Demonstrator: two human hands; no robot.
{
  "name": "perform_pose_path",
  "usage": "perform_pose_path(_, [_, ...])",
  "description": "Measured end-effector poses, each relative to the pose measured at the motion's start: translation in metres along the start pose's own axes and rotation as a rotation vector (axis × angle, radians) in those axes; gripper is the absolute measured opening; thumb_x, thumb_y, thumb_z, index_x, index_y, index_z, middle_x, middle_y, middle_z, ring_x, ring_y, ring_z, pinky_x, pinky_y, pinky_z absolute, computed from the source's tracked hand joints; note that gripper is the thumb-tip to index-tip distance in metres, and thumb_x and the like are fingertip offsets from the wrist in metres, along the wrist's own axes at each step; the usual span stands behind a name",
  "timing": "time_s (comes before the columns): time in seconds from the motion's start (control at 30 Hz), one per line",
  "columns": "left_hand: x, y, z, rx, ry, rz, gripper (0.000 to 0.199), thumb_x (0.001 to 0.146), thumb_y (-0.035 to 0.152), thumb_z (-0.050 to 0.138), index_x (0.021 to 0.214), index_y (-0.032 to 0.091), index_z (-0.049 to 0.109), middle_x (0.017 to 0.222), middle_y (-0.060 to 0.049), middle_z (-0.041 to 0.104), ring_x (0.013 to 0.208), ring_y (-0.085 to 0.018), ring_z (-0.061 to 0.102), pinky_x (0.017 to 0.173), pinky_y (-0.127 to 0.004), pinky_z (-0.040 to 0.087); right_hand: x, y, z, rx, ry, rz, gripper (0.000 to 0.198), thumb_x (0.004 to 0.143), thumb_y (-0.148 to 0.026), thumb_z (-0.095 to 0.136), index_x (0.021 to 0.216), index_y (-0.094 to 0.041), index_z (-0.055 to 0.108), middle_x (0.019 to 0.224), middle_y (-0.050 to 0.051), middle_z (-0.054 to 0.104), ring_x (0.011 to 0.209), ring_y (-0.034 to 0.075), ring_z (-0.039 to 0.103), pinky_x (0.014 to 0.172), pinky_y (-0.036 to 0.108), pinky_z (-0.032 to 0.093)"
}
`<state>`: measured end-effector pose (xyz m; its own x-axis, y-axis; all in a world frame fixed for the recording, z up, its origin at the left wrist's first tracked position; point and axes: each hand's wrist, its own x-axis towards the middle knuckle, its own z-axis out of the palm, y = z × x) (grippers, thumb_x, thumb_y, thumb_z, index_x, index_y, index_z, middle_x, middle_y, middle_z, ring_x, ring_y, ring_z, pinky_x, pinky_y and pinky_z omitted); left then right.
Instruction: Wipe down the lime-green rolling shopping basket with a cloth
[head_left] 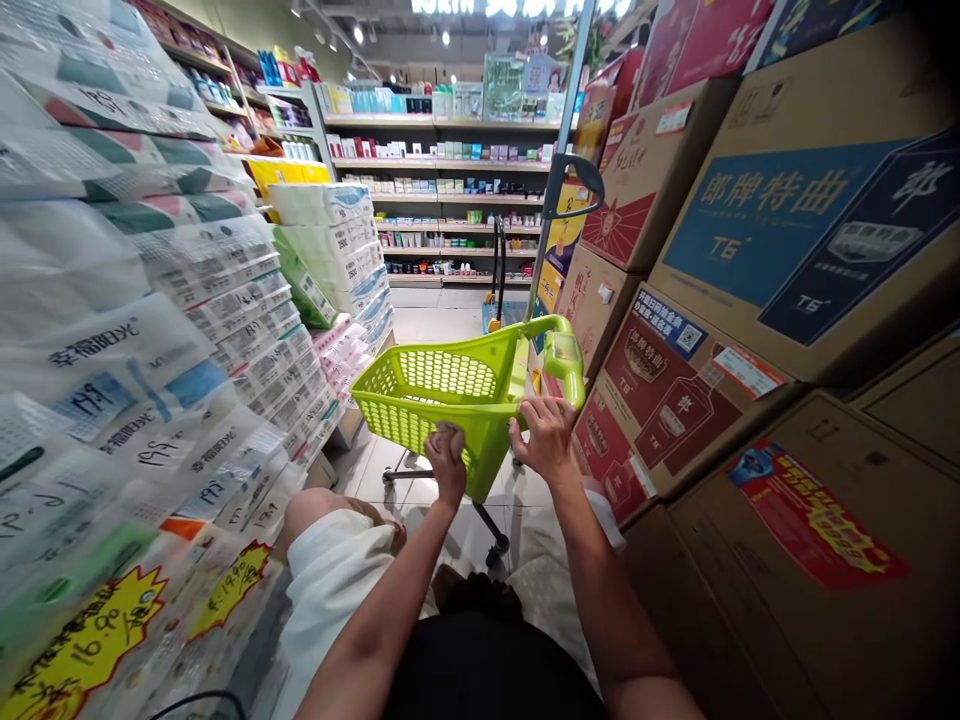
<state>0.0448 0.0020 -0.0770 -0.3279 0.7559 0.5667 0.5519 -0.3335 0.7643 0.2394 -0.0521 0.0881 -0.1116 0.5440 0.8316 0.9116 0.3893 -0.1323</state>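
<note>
A lime-green shopping cart (427, 400) stands before me, turned sideways, with its perforated basket pointing left. No goods show in the visible part of the basket. My right hand (546, 435) is closed over the cart's rim just below the curved handle (571, 375), fingers on top and thumb at the left. Against the basket's near side, my left hand (446, 460) has its fingers curled in; what they hold, if anything, is hidden. The cart's dark legs and wheels (496, 548) show beneath, between my knees.
Stacked tissue packs (247, 290) with price signs (90, 640) line the left side. Cardboard cartons (795, 200) rise close on the right. Beyond the cart are a tiled floor (439, 322), a hand truck's dark handle (574, 185) and stocked shelves (450, 165).
</note>
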Motion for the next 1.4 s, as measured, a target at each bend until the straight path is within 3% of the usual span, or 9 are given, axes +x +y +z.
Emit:
perform_pose_path(0.1, [-0.021, 0.005, 0.002, -0.082, -0.096, 0.110, 0.035, 0.082, 0.013, 0.055, 0.113, 0.022, 0.067, 0.119, -0.013, 0.053, 0.118, -0.030, 0.055, 0.107, -0.050, 0.047, -0.001, 0.000, -0.003, 0.001, 0.012, -0.008, 0.007, 0.086, -0.023, 0.061, 0.093, -0.025, 0.059, 0.099, 0.005, 0.072, 0.097, 0.026, 0.060, 0.101, 0.044, 0.032])
perform_pose_path(0.27, [0.038, 0.019, -0.013, -0.048, 0.331, -0.065, 0.032, 0.088, 0.017, 0.055, 0.120, 0.021, 0.060, 0.133, -0.017, 0.049, 0.135, -0.032, 0.043, 0.121, -0.055, 0.032, -0.004, 0.005, -0.006, 0.021, 0.004, -0.013, 0.009, 0.086, -0.022, 0.061, 0.094, -0.025, 0.059, 0.099, 0.004, 0.073, 0.096, 0.025, 0.061, 0.101, 0.044, 0.032])
perform_pose_path(0.37, [0.064, 0.040, -0.017, -0.069, 0.213, 0.007, 0.028, 0.088, 0.020, 0.057, 0.116, 0.021, 0.061, 0.133, -0.017, 0.052, 0.134, -0.033, 0.046, 0.121, -0.055, 0.033, -0.005, 0.009, -0.008, 0.031, 0.012, 0.004, 0.006, 0.086, -0.023, 0.061, 0.091, -0.024, 0.058, 0.098, 0.003, 0.073, 0.095, 0.025, 0.061, 0.100, 0.044, 0.032])
perform_pose_path(0.5, [0.054, 0.069, -0.014, -0.142, -0.124, 0.307, 0.031, 0.086, 0.020, 0.060, 0.116, 0.023, 0.064, 0.131, -0.013, 0.060, 0.131, -0.031, 0.052, 0.116, -0.052, 0.041, -0.007, 0.015, -0.011, 0.028, 0.015, 0.030, 0.005, 0.086, -0.022, 0.060, 0.090, -0.024, 0.057, 0.097, 0.004, 0.074, 0.095, 0.025, 0.061, 0.100, 0.044, 0.031])
perform_pose_path(0.57, [0.055, 0.072, -0.016, -0.147, -0.206, 0.378, 0.037, 0.082, 0.017, 0.061, 0.118, 0.023, 0.066, 0.132, -0.012, 0.062, 0.130, -0.030, 0.053, 0.114, -0.050, 0.044, -0.008, 0.019, -0.013, 0.041, 0.004, 0.033, 0.006, 0.085, -0.021, 0.059, 0.090, -0.024, 0.057, 0.098, 0.004, 0.073, 0.095, 0.025, 0.061, 0.100, 0.044, 0.031])
perform_pose_path(0.77, [0.077, 0.067, -0.020, -0.058, -0.053, 0.159, 0.034, 0.081, 0.017, 0.061, 0.113, 0.021, 0.070, 0.121, -0.012, 0.065, 0.120, -0.032, 0.057, 0.112, -0.053, 0.044, -0.008, 0.026, -0.014, 0.058, 0.008, 0.011, 0.010, 0.082, -0.018, 0.057, 0.090, -0.024, 0.058, 0.098, 0.003, 0.073, 0.096, 0.024, 0.062, 0.100, 0.043, 0.031])
perform_pose_path(1.0, [0.050, 0.106, -0.008, -0.198, -0.317, 0.337, 0.040, 0.086, 0.019, 0.061, 0.125, 0.021, 0.069, 0.137, -0.012, 0.061, 0.134, -0.030, 0.051, 0.118, -0.048, 0.042, -0.010, 0.026, -0.014, 0.047, -0.019, 0.041, 0.013, 0.080, -0.017, 0.057, 0.090, -0.025, 0.057, 0.098, 0.004, 0.074, 0.098, 0.026, 0.062, 0.101, 0.044, 0.031])
perform_pose_path(1.2, [0.058, 0.093, -0.012, -0.108, -0.124, 0.199, 0.039, 0.084, 0.017, 0.061, 0.121, 0.023, 0.071, 0.130, -0.012, 0.063, 0.126, -0.032, 0.056, 0.116, -0.053, 0.042, -0.012, 0.029, -0.012, 0.046, -0.022, 0.041, 0.014, 0.078, -0.017, 0.057, 0.090, -0.025, 0.057, 0.098, 0.003, 0.073, 0.097, 0.026, 0.062, 0.102, 0.044, 0.030])
perform_pose_path(1.4, [0.040, 0.124, 0.005, -0.203, -0.263, 0.390, 0.038, 0.092, 0.024, 0.061, 0.129, 0.022, 0.067, 0.137, -0.012, 0.063, 0.134, -0.029, 0.053, 0.118, -0.047, 0.042, -0.011, 0.029, -0.013, 0.065, -0.025, 0.042, 0.014, 0.079, -0.016, 0.054, 0.090, -0.025, 0.056, 0.099, 0.004, 0.074, 0.097, 0.025, 0.062, 0.101, 0.044, 0.031])
